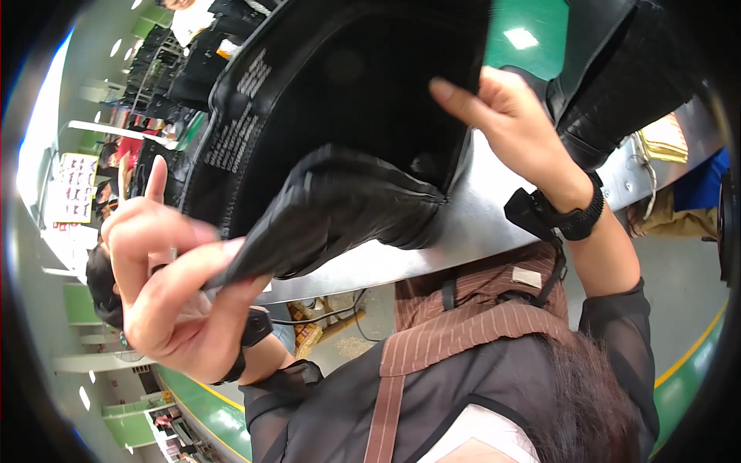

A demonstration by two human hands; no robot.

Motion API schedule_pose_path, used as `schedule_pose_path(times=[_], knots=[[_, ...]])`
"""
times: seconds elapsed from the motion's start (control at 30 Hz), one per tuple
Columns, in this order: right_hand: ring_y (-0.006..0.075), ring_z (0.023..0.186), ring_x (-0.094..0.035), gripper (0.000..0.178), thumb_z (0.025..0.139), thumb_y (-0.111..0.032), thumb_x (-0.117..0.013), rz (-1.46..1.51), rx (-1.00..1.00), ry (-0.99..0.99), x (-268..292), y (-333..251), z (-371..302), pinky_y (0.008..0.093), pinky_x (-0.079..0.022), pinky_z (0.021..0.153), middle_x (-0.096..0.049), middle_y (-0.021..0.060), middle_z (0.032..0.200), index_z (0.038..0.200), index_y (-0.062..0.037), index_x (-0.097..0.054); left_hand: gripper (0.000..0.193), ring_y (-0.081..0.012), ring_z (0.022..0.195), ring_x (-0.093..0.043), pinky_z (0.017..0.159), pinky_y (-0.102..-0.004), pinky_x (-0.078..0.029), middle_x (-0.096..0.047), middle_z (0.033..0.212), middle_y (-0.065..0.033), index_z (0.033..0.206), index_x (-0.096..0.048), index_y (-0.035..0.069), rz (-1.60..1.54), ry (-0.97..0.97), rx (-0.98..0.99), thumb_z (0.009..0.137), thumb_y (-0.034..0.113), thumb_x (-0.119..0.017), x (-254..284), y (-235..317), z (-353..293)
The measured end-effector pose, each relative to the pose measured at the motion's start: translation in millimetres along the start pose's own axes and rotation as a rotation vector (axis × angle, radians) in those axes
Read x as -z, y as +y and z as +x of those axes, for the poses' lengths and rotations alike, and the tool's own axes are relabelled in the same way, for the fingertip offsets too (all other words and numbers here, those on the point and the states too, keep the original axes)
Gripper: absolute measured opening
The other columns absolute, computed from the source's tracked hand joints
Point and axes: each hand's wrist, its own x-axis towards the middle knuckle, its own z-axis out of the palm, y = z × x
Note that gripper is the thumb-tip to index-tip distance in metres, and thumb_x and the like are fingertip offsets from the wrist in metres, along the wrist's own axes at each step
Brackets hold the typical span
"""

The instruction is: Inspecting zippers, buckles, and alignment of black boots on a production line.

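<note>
The left hand (181,301) is pinching one edge of a black boot (347,204), its thumb and fingers clamping on the leather. The right hand (519,127) is resting at the opposite edge, its thumb lying over the inside; its other fingers are partly hiding, so whether it is gripping cannot be told. The boot is spanning the space between both hands, its shaft gaping and its lining showing pale print beside the left hand. The opening up looks done: the sides are standing apart down to a point below the right hand's thumb. They are not joining anywhere above that, so closing is left undone. Beyond the right hand, a second black boot (629,96) is leaning, untouched. Below the right hand, a metal table (490,212) is showing.
</note>
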Motion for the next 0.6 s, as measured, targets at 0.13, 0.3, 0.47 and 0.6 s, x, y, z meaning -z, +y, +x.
schedule_pose_path(times=[0.13, 0.3, 0.47, 0.6], knots=[[0.0135, 0.097, -0.063, 0.035, 0.086, -0.019, -0.068, 0.069, -0.088, -0.112, 6, 24, -27, 0.0275, -0.051, 0.079, -0.067, 0.0039, 0.102, 0.117, -0.0060, -0.060, 0.090, -0.0349, 0.133, -0.036, 0.112, -0.0441, -0.024, -0.036, 0.145, -0.0233, 0.142, -0.035, 0.006, 0.019, 0.301, 0.173, 0.065, 0.012, -0.079, -63, -23, -25], [0.0154, 0.082, -0.067, 0.021, 0.087, -0.012, -0.065, -0.331, -0.478, -0.307, 13, 53, -76, 0.0300, -0.053, 0.072, -0.070, 0.0082, 0.092, 0.105, -0.0006, -0.066, 0.126, -0.0308, 0.139, -0.029, 0.111, -0.0462, -0.031, -0.019, 0.153, -0.0149, 0.151, -0.005, 0.003, -0.762, 0.582, 0.667, 0.060, 0.017, -0.091, -123, -15, -112], [0.0300, 0.080, -0.068, 0.028, 0.085, -0.026, -0.068, -0.409, -0.388, -0.242, -22, 90, -91, 0.0377, -0.052, 0.075, -0.070, 0.0155, 0.086, 0.099, -0.0016, -0.067, 0.068, -0.0202, 0.105, -0.060, 0.093, -0.0328, -0.046, -0.064, 0.112, -0.0131, 0.118, -0.058, -0.006, -0.840, -0.285, 0.846, 0.064, 0.019, -0.090, -192, -25, -136], [0.0272, 0.076, -0.067, 0.026, 0.088, -0.027, -0.066, -0.464, -0.423, -0.363, -21, 95, -84, 0.0369, -0.050, 0.070, -0.068, 0.0144, 0.080, 0.092, -0.0007, -0.066, 0.044, -0.0151, 0.088, -0.065, 0.082, -0.0289, -0.052, -0.070, 0.095, -0.0088, 0.102, -0.067, -0.004, -0.922, -0.227, 0.884, 0.069, 0.017, -0.088, -226, -14, -136]])
